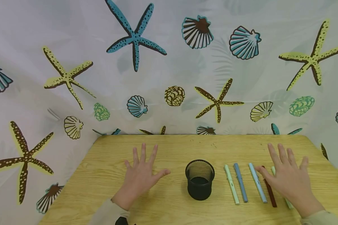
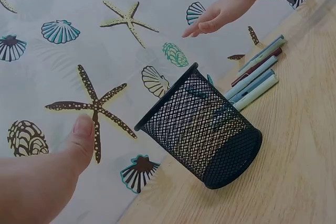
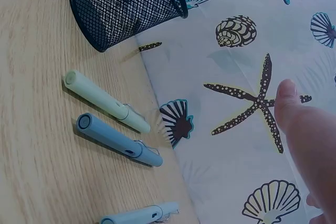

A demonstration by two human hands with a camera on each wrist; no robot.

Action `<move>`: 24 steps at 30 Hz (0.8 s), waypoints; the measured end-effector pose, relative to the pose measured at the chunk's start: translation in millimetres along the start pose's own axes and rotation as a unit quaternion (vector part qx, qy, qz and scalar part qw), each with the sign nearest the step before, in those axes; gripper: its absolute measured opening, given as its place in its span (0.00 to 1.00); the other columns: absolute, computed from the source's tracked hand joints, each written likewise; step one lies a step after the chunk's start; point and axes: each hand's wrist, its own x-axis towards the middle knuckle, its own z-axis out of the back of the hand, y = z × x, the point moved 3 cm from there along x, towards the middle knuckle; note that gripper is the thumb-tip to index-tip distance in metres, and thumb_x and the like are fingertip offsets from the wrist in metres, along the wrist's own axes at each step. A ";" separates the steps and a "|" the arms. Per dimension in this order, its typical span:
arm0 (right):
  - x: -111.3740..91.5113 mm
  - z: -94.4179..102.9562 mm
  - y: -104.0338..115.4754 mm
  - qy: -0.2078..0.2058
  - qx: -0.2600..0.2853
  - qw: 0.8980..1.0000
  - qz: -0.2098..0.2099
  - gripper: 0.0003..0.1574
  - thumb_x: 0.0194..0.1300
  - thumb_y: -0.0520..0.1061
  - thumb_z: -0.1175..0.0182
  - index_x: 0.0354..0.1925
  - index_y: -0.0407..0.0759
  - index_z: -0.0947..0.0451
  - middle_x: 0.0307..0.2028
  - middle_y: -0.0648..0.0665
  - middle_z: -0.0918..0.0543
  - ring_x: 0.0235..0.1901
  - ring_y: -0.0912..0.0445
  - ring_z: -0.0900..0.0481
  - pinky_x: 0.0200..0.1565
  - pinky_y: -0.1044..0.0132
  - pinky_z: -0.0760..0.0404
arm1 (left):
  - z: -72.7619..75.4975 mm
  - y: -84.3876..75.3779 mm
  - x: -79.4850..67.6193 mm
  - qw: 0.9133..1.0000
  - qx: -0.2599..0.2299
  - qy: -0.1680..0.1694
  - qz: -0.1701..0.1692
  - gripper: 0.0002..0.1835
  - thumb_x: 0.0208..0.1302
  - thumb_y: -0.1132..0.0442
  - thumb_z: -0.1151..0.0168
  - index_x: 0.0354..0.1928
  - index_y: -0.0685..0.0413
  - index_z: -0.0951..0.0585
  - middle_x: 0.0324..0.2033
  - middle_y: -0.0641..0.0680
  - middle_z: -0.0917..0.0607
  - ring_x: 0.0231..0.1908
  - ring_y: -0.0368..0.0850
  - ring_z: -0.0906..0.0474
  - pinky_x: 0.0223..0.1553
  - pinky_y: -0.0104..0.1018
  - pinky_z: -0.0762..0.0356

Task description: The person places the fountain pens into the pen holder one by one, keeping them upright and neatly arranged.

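Pens: five lie side by side on the bench [image 1: 95, 178], right of the mesh cup [image 1: 200, 191], their near ends slanting slightly right and none touching another.
Pen order: from left to right, a pale green pen [image 1: 232, 184], a blue-grey pen [image 1: 240, 183], a light blue pen [image 1: 257, 183], a dark red pen [image 1: 271, 195] and a second green pen [image 1: 289, 204], the last two partly hidden by a hand.
Mesh cup: black, upright, mouth up, just left of the nearest pen; its inner wall and base show, and no pen stands in it.
Right hand: the right hand [image 1: 290, 179] is spread wide, raised over the rightmost pens and holding nothing.
Left hand: the left hand [image 1: 140, 179] is likewise spread wide, left of the cup and apart from it, holding nothing.
Step in hand: apparently a ready pause, with every pen loose and neither hand gripping.
Next move: lifting a pen would call for the right hand to lower and narrow to a pinch on one barrel, without nudging its neighbours; the left could steady the light-looking cup.
Backdrop: a cloth [image 1: 171, 67] printed with shells and starfish hangs beyond the bench's far edge.
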 end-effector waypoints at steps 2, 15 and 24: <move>1.2 0.7 2.1 0.001 0.005 1.000 0.000 0.55 0.63 0.72 0.55 0.73 0.49 0.66 0.67 0.27 0.50 0.63 0.27 0.52 0.53 0.26 0.67 | 0.5 -0.9 0.2 1.000 -0.009 -0.001 0.002 0.51 0.51 0.21 0.60 0.73 0.35 0.58 0.70 0.63 0.58 0.66 0.70 0.64 0.49 0.76 0.50; 6.8 5.6 17.8 -0.067 0.034 0.997 0.029 0.51 0.62 0.67 0.46 0.69 0.37 0.48 0.58 0.26 0.32 0.51 0.31 0.30 0.47 0.37 0.32 | -0.4 -2.5 1.2 0.998 -0.065 0.002 0.022 0.54 0.48 0.19 0.60 0.73 0.38 0.56 0.70 0.62 0.52 0.66 0.66 0.50 0.39 0.64 0.29; 10.4 4.7 28.9 -0.113 0.043 0.992 0.032 0.46 0.60 0.66 0.43 0.63 0.36 0.36 0.38 0.29 0.19 0.21 0.43 0.24 0.11 0.64 0.38 | -0.1 -8.6 1.1 0.994 -0.108 -0.011 0.023 0.53 0.49 0.21 0.55 0.73 0.41 0.50 0.69 0.61 0.44 0.58 0.65 0.34 0.10 0.37 0.37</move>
